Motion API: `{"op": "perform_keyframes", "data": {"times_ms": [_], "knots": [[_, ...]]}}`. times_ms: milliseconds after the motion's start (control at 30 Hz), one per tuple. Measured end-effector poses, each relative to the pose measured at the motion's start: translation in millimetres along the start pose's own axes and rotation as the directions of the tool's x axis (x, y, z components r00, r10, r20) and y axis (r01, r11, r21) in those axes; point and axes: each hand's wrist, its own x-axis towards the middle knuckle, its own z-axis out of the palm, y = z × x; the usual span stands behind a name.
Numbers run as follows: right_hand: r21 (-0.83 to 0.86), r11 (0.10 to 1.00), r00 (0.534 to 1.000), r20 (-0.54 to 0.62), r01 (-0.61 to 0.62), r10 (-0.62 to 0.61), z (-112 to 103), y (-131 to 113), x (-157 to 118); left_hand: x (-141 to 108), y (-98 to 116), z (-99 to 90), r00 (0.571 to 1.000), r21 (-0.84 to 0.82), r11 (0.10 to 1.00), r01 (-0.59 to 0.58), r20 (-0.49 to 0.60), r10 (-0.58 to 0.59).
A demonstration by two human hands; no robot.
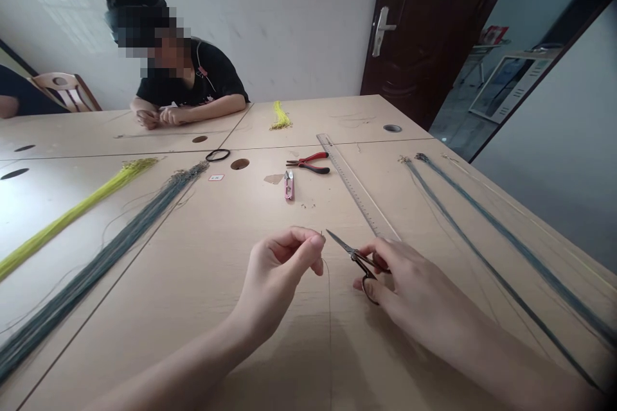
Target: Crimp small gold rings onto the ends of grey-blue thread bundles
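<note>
Between thumb and forefinger, my left hand (284, 273) pinches a thin cord (330, 308); a tiny end pokes up above the fingertips and the rest hangs down toward the table's near edge. My right hand (407, 279) has its fingers in the handles of a pair of scissors (354, 255). The scissor blades look closed, and their tip points up and left, just right of the pinched cord end without touching it. Past my hands lie pink thread snips (289, 185), red-and-black pliers (311, 162) and a clear ruler (354, 186).
Bundles of blue-grey cords (110, 247) and yellow cords (81, 210) lie at left. Two more blue-grey bundles (511, 250) run along the right. A small yellow bundle (279, 117), a tape roll (392, 128) and a black ring (218, 155) lie farther back. Another person (193, 77) leans on the far edge.
</note>
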Motion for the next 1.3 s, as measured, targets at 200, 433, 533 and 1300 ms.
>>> {"op": "perform_keyframes", "data": {"times_ms": [200, 433, 533, 1300], "knots": [[-0.087, 0.992, 0.996, -0.002, 0.086, -0.087, 2.7, 9.7, 8.1, 0.1, 3.7, 0.0, 0.999, -0.039, 0.999, -0.015, 0.044, 0.017], [-0.090, 0.990, 0.994, 0.015, 0.105, -0.104, -3.3, 1.1, 7.0, 0.5, 11.4, -0.2, 0.990, -0.122, 0.992, -0.029, 0.137, 0.046], [-0.107, 0.990, 0.995, -0.003, 0.097, -0.098, -3.7, -5.9, 7.0, 1.2, 15.1, -1.1, 0.987, -0.135, 0.990, -0.031, 0.150, 0.051], [0.276, 0.897, 0.929, -0.236, 0.346, -0.285, -29.7, -66.1, -7.6, -2.8, 8.8, -6.5, 0.957, -0.003, 0.993, -0.117, 0.266, 0.113]]}}
